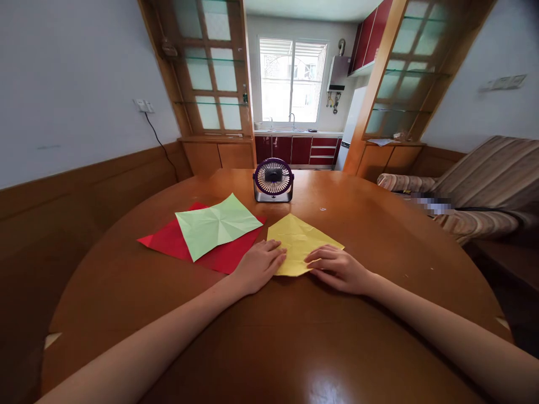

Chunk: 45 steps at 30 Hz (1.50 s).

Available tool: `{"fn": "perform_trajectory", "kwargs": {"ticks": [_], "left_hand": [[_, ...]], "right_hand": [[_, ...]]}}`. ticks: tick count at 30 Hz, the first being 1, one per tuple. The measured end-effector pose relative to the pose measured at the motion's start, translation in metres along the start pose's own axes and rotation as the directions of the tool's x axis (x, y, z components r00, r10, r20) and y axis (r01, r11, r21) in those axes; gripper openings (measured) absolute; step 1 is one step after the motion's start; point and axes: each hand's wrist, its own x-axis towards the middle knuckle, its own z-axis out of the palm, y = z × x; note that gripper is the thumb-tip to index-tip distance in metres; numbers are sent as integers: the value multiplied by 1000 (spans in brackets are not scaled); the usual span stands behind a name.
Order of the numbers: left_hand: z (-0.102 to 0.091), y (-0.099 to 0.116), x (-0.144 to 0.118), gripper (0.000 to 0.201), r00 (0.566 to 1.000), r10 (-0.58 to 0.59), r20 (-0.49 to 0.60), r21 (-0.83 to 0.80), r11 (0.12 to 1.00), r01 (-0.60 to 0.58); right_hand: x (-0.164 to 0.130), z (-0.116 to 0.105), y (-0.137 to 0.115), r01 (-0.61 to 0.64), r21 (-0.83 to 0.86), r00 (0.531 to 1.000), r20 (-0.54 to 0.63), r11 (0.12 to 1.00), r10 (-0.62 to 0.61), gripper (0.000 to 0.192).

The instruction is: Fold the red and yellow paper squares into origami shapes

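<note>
A sheet of yellow paper point(292, 238) with crease lines lies on the table in front of me, its near side folded or cut to blunt angles. My left hand point(259, 266) rests on its lower left edge, fingers stretched out over the paper. At its lower right edge, my right hand point(339, 270) has bent fingers on top and the thumb close by the rim, gripping the edge. Left of the yellow sheet, a creased light green sheet point(217, 224) overlaps a red sheet point(166, 241); neither is touched by fingertips.
A small purple desk fan point(273, 179) stands behind the papers on the round wooden table point(269, 348). A striped armchair point(484, 179) is at the right. Beyond are wooden cabinets point(219, 151) and a kitchen with a window point(292, 78).
</note>
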Motion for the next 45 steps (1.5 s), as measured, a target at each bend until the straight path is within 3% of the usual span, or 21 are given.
{"fn": "perform_trajectory", "kwargs": {"ticks": [4,9,19,31,33,38,42,45], "left_hand": [[-6,2,-1,46,1000,27,-15,-90,996,-28],[-7,4,-2,40,996,79,-30,-135,988,-82],[-1,4,-1,26,999,-11,-47,-140,990,5],[-3,9,2,9,986,-162,-50,-218,965,147],[-4,10,2,17,984,-172,-51,-209,965,158],[-2,9,1,34,999,21,-45,-72,997,-24],[3,5,1,43,977,194,86,-5,981,-194],[6,1,2,44,964,220,146,-6,975,-222]], "right_hand": [[-4,-4,9,-114,70,993,-33,991,117,23],[-5,-4,16,-262,88,965,13,961,262,30],[-4,4,16,-408,-7,911,-74,913,406,36],[-5,7,12,-412,-111,911,-59,904,408,15],[-5,7,13,-379,-126,925,-52,917,376,16],[-7,8,15,-328,-127,945,-41,936,325,19],[-7,7,15,-308,-133,951,-40,942,306,20],[-7,6,14,-303,-134,953,-35,944,301,20]]}}
